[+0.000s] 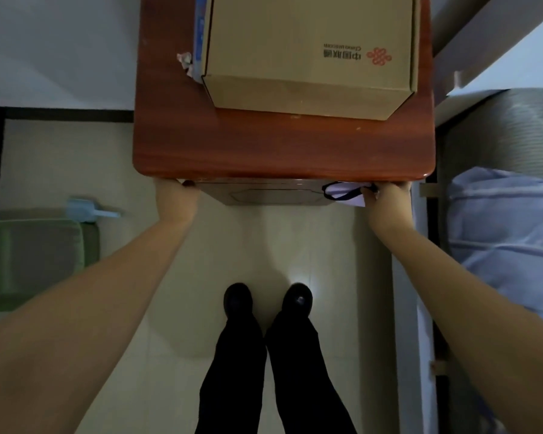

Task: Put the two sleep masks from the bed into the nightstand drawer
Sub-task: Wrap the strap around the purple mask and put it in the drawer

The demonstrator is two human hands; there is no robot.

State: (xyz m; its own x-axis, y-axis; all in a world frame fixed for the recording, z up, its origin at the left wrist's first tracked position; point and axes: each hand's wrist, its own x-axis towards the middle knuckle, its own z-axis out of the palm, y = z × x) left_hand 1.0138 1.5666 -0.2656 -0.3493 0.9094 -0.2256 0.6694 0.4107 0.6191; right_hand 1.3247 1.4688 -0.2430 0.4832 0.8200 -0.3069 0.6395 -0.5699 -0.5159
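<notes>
I look straight down at a reddish wooden nightstand [282, 151]. Its drawer front [264, 193] shows just below the top's front edge. My left hand [174, 198] presses on the drawer's left end, fingers tucked under the top. My right hand [381, 200] is at the drawer's right end and pinches a pale lilac sleep mask [342, 192] with a dark strap, held against the drawer front. Whether a second mask is bunched with it I cannot tell.
A cardboard box [308, 51] covers most of the nightstand top. The bed with a bluish blanket [508, 239] lies to the right behind a metal frame [420, 308]. A green cushion [32, 261] and a blue scoop [88, 209] sit left on the tiled floor. My feet [267, 300] stand below.
</notes>
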